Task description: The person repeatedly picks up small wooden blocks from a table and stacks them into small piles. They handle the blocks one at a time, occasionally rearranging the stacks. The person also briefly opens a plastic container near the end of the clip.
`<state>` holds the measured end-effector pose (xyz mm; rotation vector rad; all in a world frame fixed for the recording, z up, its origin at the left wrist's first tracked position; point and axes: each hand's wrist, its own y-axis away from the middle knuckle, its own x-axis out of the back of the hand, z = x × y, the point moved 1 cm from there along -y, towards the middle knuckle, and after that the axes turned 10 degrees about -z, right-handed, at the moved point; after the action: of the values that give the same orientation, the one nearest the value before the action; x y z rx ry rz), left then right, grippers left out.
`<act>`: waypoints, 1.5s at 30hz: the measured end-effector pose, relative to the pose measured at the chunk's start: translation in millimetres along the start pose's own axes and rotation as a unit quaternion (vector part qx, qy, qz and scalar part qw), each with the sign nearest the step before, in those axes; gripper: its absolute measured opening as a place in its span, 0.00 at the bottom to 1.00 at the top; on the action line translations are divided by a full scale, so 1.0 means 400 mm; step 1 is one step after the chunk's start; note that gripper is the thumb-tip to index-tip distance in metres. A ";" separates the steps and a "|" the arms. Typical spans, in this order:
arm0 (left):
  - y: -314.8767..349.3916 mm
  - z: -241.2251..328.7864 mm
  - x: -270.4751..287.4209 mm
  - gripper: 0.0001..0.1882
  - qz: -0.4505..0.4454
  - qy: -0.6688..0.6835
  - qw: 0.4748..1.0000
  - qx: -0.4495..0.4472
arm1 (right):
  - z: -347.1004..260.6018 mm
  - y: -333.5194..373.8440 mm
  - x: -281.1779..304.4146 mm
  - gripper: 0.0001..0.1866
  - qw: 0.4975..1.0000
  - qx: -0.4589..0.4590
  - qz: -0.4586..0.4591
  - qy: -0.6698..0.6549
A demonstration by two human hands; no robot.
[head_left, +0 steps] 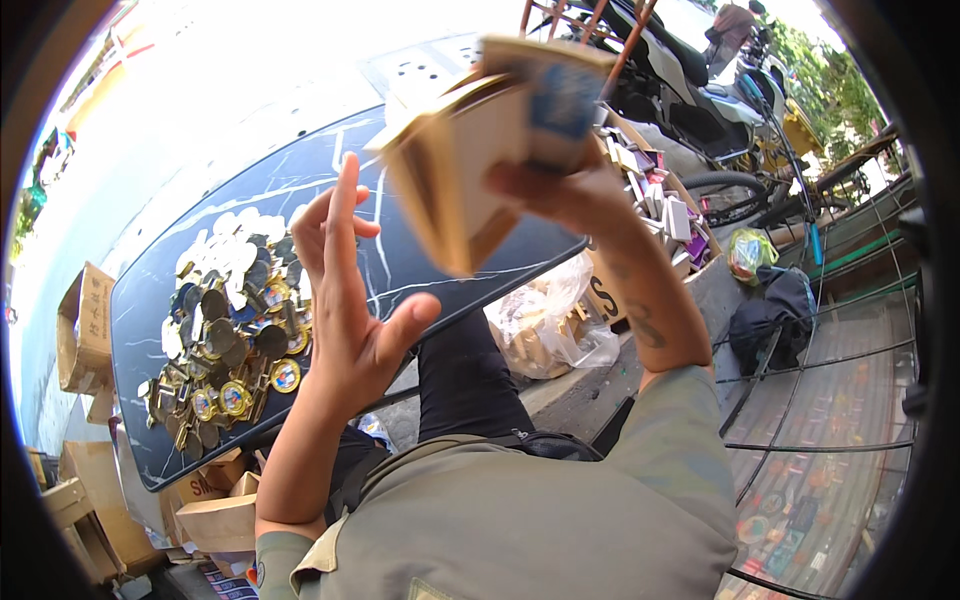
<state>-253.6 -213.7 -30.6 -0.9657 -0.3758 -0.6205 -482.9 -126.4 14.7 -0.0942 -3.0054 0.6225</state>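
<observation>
My right hand [575, 190] grips a cardboard box [465, 160], raised and tilted over the far right part of the table. The box is blurred by motion, has brown and pale sides and a blue patch, and its flaps seem to stand apart. Facing the box, my left hand [350, 300] is held up with fingers stretched and thumb apart, holding nothing. A dark, white-veined marble-look table [300, 165] lies below. On its left side is a heap of round metal pieces [225, 325], some gold-rimmed with coloured faces, others dark or shiny.
Cardboard boxes [85, 325] stand left of the table, with an opened carton [220, 520] below its near edge. A clear plastic bag [555, 320] sits beyond my knee. Many small boxes [675, 215] fill a carton at right. Motorbikes [690, 100] and a wire rack [820, 450] are farther right.
</observation>
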 end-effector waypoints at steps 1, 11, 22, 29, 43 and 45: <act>0.012 0.011 -0.008 0.45 -0.026 0.014 1.000 0.007 | -0.034 0.038 0.075 0.20 0.998 -0.026 0.038 -0.034; 0.099 -0.014 0.025 0.12 -0.086 0.062 0.988 0.112 | 0.425 0.708 0.574 0.50 0.714 -0.680 -0.014 0.166; 0.147 -0.044 0.166 0.12 -0.004 0.161 0.972 0.172 | 0.512 0.593 0.551 0.25 0.592 -0.750 -0.096 0.278; 0.138 0.003 0.167 0.11 0.018 0.240 0.960 0.144 | 0.186 -0.049 0.245 0.22 0.937 -0.122 0.070 0.320; 0.251 -0.057 0.260 0.10 0.095 0.435 0.867 0.226 | 0.406 -0.265 -0.041 0.48 0.935 -0.086 0.100 0.331; 0.210 -0.089 0.217 0.25 0.058 0.498 0.832 0.239 | 0.350 -0.256 -0.124 0.46 0.995 -0.011 0.011 0.099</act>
<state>-132.4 -236.8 -55.2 -0.0951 0.4542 -0.7840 -449.5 -278.9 -75.5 -0.1797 -2.8237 0.5472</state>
